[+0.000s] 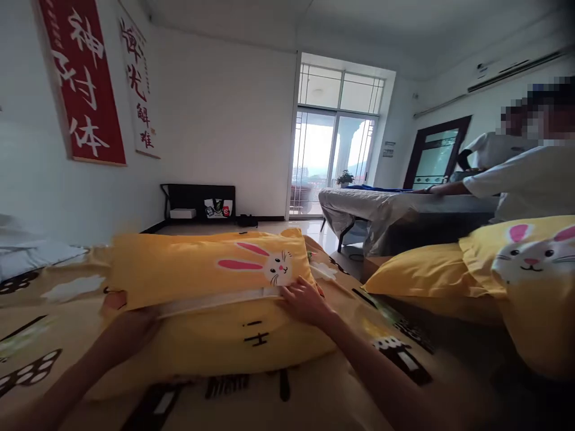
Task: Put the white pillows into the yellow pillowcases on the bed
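A yellow pillow (211,350) with "Hi" printed on it lies in front of me on a patterned sheet (251,404). Its yellow pillowcase (179,263), with a white rabbit face and pink ears, is raised across the far side, and a white strip shows along the fold. My left hand (135,326) holds the left end of the case; its fingers are partly hidden by the cloth and slightly blurred. At the right end of the fold, my right hand (305,302) is closed on the edge, with its fingertips just below the rabbit.
More yellow pillows (530,281) are piled on the right, one with a rabbit face. Behind them a person in a white shirt (516,173) leans over a plastic-covered table (372,200). A low black bench (197,200) stands by the far wall.
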`<state>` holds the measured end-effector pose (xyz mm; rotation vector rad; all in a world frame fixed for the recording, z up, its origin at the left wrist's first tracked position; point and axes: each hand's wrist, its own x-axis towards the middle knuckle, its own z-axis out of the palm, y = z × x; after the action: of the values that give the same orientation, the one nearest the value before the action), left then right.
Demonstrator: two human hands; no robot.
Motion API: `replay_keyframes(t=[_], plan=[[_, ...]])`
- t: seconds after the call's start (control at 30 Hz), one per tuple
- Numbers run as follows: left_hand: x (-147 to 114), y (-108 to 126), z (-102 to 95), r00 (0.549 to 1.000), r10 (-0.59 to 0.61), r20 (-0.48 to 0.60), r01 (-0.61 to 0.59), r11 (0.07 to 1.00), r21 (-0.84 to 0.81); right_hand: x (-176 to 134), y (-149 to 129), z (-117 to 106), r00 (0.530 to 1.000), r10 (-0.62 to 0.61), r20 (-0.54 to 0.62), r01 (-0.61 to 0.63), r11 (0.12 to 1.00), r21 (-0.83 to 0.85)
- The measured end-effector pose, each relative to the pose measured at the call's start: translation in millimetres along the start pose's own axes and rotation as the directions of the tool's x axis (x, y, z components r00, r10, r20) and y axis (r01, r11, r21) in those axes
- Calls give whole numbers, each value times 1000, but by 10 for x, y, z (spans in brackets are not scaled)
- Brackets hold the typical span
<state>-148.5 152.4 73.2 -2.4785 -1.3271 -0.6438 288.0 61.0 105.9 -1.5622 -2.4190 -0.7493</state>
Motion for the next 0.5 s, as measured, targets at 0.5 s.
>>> replay_keyframes(t=[0.5], plan=[[178,493,411,978,-186,-89,156,950,-270,-120,-78,791,894,443,59,-438,841,317]])
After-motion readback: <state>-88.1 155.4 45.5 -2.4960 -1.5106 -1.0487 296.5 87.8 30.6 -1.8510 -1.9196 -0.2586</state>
